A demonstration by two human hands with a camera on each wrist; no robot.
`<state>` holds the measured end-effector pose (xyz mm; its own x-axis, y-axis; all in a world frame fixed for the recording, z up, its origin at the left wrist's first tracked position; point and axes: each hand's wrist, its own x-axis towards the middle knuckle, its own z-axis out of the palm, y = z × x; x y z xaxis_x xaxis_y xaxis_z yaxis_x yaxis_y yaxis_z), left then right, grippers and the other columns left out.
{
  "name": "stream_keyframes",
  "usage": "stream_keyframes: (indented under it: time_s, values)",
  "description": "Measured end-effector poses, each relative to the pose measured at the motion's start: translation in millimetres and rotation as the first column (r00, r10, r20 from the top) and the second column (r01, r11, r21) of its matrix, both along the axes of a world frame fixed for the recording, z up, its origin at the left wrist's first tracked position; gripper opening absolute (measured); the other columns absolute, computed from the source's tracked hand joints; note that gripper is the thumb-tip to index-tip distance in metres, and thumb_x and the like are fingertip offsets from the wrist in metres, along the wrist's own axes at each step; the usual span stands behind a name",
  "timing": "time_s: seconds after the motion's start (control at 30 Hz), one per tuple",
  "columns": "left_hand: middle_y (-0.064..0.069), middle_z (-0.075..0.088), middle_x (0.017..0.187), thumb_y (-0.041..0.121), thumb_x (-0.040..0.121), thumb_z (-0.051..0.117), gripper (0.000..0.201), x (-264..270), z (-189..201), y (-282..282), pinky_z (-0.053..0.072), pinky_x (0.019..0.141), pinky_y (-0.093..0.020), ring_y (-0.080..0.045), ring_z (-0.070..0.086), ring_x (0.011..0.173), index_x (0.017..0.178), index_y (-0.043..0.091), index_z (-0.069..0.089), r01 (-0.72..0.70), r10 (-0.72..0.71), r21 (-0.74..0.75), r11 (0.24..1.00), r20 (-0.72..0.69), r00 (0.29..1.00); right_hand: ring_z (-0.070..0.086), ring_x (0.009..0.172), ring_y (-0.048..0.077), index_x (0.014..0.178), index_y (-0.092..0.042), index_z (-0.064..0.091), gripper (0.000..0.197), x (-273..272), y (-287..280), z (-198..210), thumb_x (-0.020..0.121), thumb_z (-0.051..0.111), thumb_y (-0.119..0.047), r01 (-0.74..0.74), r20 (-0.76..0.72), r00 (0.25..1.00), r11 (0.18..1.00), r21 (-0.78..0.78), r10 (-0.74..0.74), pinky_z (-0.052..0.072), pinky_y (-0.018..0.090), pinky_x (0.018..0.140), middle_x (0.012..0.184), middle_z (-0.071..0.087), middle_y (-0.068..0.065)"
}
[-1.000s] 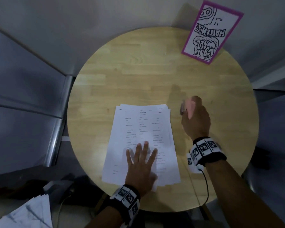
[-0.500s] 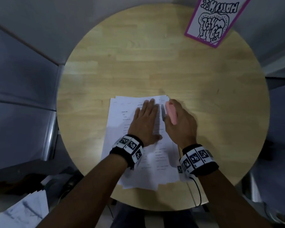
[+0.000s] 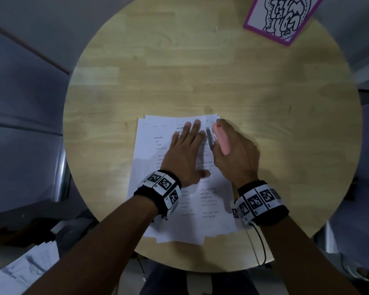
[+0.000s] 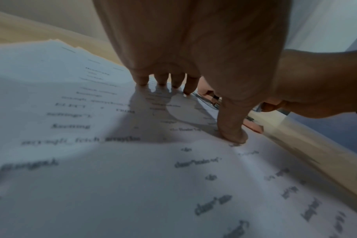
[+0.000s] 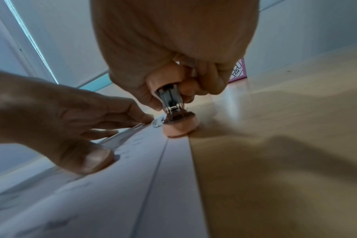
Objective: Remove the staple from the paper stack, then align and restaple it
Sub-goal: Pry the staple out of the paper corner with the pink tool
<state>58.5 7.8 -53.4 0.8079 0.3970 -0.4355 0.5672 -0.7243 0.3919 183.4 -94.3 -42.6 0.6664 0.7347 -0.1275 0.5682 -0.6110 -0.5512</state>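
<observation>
A stack of white printed sheets [image 3: 155,158] [image 4: 92,161] [image 5: 132,185] lies on the round wooden table [image 3: 200,71], its edges slightly fanned. My left hand [image 3: 186,152] [image 4: 194,64] [image 5: 61,122] presses flat on the upper part of the stack, fingers straight. My right hand [image 3: 234,150] [image 5: 173,48] grips a pink stapler [image 3: 221,139] [image 5: 173,104] at the stack's top right corner. In the right wrist view the stapler's pink base sits on the table at the paper's edge with its metal arm raised above it. The staple itself cannot be made out.
A white card with a purple border and black doodles [image 3: 281,18] [image 5: 237,70] leans at the table's far right edge. More loose papers [image 3: 24,271] lie below the table at the lower left. Grey walls surround the table.
My left hand slid from the lower part of the stack up to its top. My right hand carried the stapler from the bare table over to the stack's top right corner.
</observation>
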Motion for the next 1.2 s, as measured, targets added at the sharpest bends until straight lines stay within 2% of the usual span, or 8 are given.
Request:
stream_keyframes:
  time_s: [0.13,0.27,0.47,0.63,0.77,0.97,1.13,1.2]
  values:
    - [-0.002,-0.016,0.164,0.061,0.074,0.071,0.113,0.2,0.7,0.9,-0.005,0.122,-0.043,-0.023,-0.017,0.151,0.156,0.015,0.007,-0.003,0.003,-0.008,1.0,0.01,1.0,0.068,0.101,0.026,0.141,-0.029,0.05,0.058,-2.3,3.8,-5.8,0.085,0.065,-0.026,0.011,0.032,0.999,1.0,0.018,-0.011,0.055,0.037,0.082,0.127,0.066,0.0]
    - [-0.002,-0.014,0.164,0.06,0.073,0.072,0.113,0.6,2.7,0.5,-0.004,0.121,-0.043,-0.023,-0.015,0.151,0.155,0.016,0.009,-0.005,0.005,-0.004,1.0,0.015,1.0,0.07,0.086,0.029,0.141,-0.026,0.05,0.06,-3.6,7.5,-8.6,0.083,0.065,-0.024,-0.03,0.087,0.996,0.999,0.01,0.029,0.058,0.04,0.069,0.117,0.07,0.005]
    - [-0.002,-0.012,0.165,0.059,0.07,0.075,0.115,1.7,2.4,0.4,-0.003,0.121,-0.044,-0.024,-0.014,0.151,0.155,0.016,0.011,-0.014,0.014,-0.007,1.0,0.012,1.0,0.07,0.082,0.029,0.145,-0.025,0.045,0.061,-0.3,13.3,-9.5,0.087,0.062,-0.025,-0.058,0.116,0.991,0.998,-0.033,0.062,0.057,0.039,0.067,0.117,0.069,0.006]
    - [-0.003,-0.012,0.165,0.06,0.069,0.076,0.118,1.3,2.7,1.1,-0.002,0.121,-0.045,-0.024,-0.014,0.151,0.155,0.015,0.009,-0.008,0.008,-0.004,1.0,0.006,1.0,0.067,0.094,0.028,0.144,-0.027,0.045,0.06,-0.4,18.0,-7.6,0.087,0.064,-0.025,0.085,-0.05,0.995,0.996,0.007,-0.085,0.055,0.04,0.08,0.117,0.069,0.004]
    - [-0.003,-0.012,0.164,0.062,0.069,0.075,0.119,0.9,2.5,1.4,-0.002,0.121,-0.045,-0.025,-0.014,0.151,0.155,0.015,0.009,0.001,-0.001,-0.002,1.0,0.003,1.0,0.068,0.077,0.03,0.145,-0.025,0.043,0.06,-0.3,19.6,-8.1,0.088,0.061,-0.025,-0.084,0.123,0.988,0.994,-0.068,0.092,0.055,0.036,0.063,0.113,0.068,0.007]
    - [-0.003,-0.011,0.165,0.059,0.07,0.076,0.118,1.2,4.6,1.5,-0.002,0.121,-0.046,-0.025,-0.014,0.151,0.155,0.013,0.009,-0.008,0.008,-0.026,1.0,0.013,1.0,0.067,0.09,0.028,0.143,-0.027,0.045,0.059,2.9,20.0,-11.8,0.087,0.063,-0.026,0.046,-0.029,0.999,0.999,0.013,-0.045,0.054,0.039,0.077,0.112,0.069,0.004]
    - [-0.004,-0.012,0.165,0.061,0.07,0.075,0.119,1.0,4.6,1.8,-0.003,0.121,-0.046,-0.025,-0.014,0.151,0.156,0.013,0.008,0.006,-0.006,-0.017,1.0,0.002,1.0,0.067,0.076,0.034,0.144,-0.024,0.043,0.058,4.2,26.4,-12.5,0.089,0.06,-0.025,-0.094,0.142,0.984,0.992,-0.085,0.105,0.052,0.037,0.063,0.119,0.066,0.008]
    - [-0.004,-0.012,0.165,0.06,0.07,0.075,0.118,1.4,4.9,1.9,-0.003,0.121,-0.046,-0.025,-0.014,0.151,0.156,0.013,0.008,0.004,-0.004,-0.019,1.0,-0.001,1.0,0.067,0.079,0.034,0.145,-0.024,0.042,0.059,7.6,29.4,-12.8,0.088,0.06,-0.025,-0.093,0.133,0.986,0.992,-0.089,0.104,0.053,0.038,0.065,0.119,0.066,0.009]
